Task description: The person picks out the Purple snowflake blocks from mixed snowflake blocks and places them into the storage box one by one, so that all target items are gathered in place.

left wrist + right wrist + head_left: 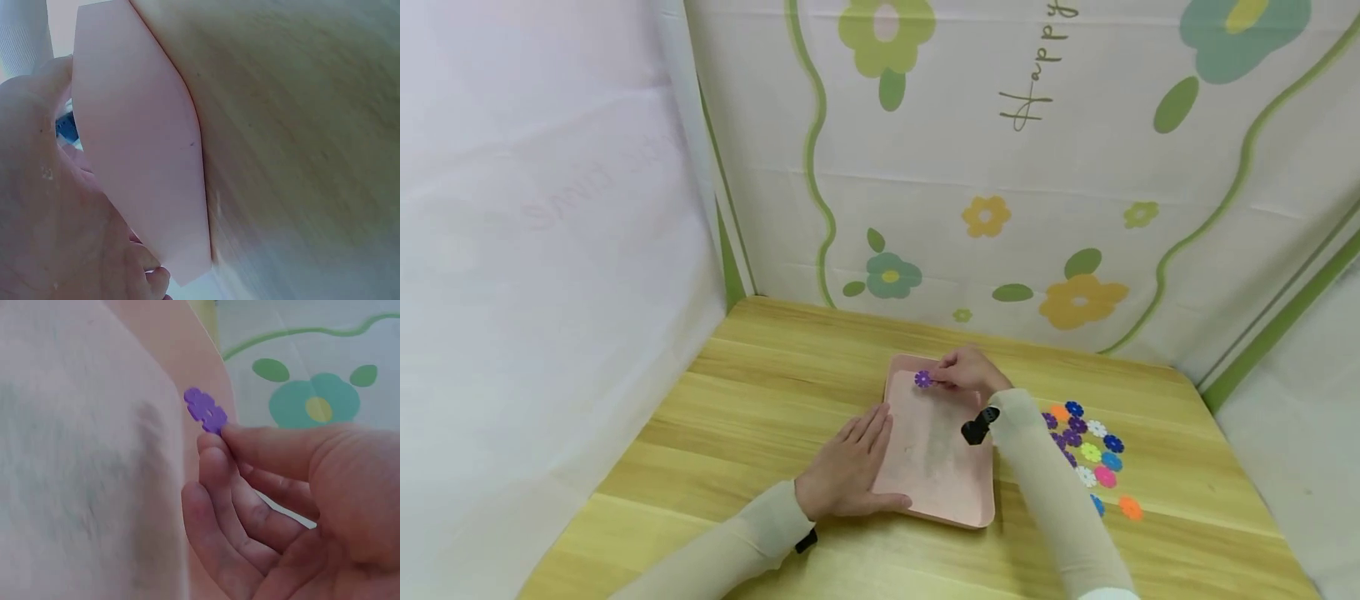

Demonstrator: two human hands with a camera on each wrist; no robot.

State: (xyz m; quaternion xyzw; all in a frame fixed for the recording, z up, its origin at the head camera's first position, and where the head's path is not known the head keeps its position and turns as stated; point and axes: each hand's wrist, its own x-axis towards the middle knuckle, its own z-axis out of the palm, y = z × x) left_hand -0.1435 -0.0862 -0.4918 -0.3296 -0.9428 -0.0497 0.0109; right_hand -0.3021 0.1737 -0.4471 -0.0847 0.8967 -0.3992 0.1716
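Note:
A purple snowflake disc (923, 379), notched like a flower, is pinched at its edge between the thumb and fingers of my right hand (966, 371). The hand is over the far end of a shallow pink tray (928, 450). In the right wrist view the disc (206, 410) shows tilted, in front of the tray's pink side wall (209, 375). My left hand (850, 467) lies on the tray's near left corner, fingers straight along the left side and thumb at the near rim. In the left wrist view that hand (56, 187) is beside the tray's outer wall (140, 137).
Right of the tray, several snowflake discs in purple, blue, white, yellow, pink and orange (1131, 508) lie in a loose group on the wooden table (775, 383), partly behind my right sleeve (1052, 492). A flower-printed curtain (925, 167) hangs behind the table.

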